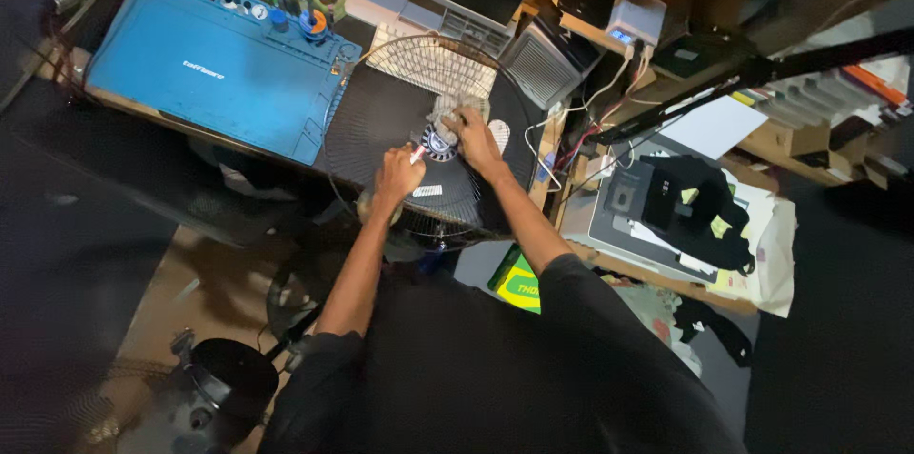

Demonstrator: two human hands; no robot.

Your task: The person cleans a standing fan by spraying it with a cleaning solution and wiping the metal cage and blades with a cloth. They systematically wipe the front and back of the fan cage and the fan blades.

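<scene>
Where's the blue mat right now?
In the head view the blue mat lies upper left on the bench, just left of the round fan grille that the left hand and right hand work on.

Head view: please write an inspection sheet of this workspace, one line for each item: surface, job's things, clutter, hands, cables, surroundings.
Surface: wooden bench, partly covered by a blue work mat.
Job's things: round black fan grille lying flat; a small round hub at its centre.
Clutter: small bottles and parts along the mat's far edge; black cloth on a grey device; white sheet.
Hands: left hand holds a thin tool with a reddish tip at the hub; right hand rests on the hub.
Cables: white and red wires hang beside the bench.
Surroundings: dark floor, black fan base lower left.
</scene>
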